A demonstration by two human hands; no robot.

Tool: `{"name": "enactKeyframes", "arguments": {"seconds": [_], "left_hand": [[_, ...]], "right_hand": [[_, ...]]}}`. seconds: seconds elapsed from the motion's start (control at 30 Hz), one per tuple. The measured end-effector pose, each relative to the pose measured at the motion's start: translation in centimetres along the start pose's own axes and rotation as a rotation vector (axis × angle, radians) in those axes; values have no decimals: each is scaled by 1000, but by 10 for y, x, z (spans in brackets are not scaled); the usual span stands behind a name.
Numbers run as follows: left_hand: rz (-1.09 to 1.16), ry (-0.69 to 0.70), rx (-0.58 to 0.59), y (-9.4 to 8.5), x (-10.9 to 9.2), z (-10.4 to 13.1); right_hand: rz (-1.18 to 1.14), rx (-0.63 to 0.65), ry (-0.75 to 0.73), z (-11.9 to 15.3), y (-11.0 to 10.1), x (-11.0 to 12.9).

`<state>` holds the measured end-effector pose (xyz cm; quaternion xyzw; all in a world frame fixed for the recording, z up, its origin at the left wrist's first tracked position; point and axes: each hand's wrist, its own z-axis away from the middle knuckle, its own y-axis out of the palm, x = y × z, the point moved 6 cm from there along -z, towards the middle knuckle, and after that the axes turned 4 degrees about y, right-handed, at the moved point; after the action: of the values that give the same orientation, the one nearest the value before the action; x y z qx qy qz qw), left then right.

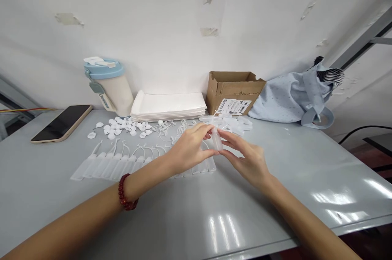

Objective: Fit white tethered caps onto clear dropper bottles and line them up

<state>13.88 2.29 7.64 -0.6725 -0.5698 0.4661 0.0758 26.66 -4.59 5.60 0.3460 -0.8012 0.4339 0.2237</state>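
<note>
Both hands meet above the middle of the pale grey glossy table; between them sits a small translucent plastic tube, held upright just above the tabletop. The left hand, its wrist ringed by a dark red beaded bracelet, pinches the tube between thumb and curled fingers; the right hand pinches the same tube from the other side, thumb below and forefinger above, the remaining fingers loosely spread. Just beneath and left of the hands lies a row of matching translucent tubes, side by side; behind it, a scatter of small white plastic caps. Along the wall stand a beige cup with a light blue lid, a stack of white flat sheets, a brown open cardboard box and a pale blue cloth bag; a dark-screened phone lies at far left.
</note>
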Motion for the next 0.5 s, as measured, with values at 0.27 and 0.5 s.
{"name": "enactKeyframes", "arguments": {"seconds": [0.27, 0.5], "left_hand": [[-49, 60, -90, -8, -11, 2], [-82, 157, -27, 1, -20, 4]], "right_hand": [[-638, 130, 391, -11, 0, -6], [-929, 281, 627, -9, 12, -11]]}}
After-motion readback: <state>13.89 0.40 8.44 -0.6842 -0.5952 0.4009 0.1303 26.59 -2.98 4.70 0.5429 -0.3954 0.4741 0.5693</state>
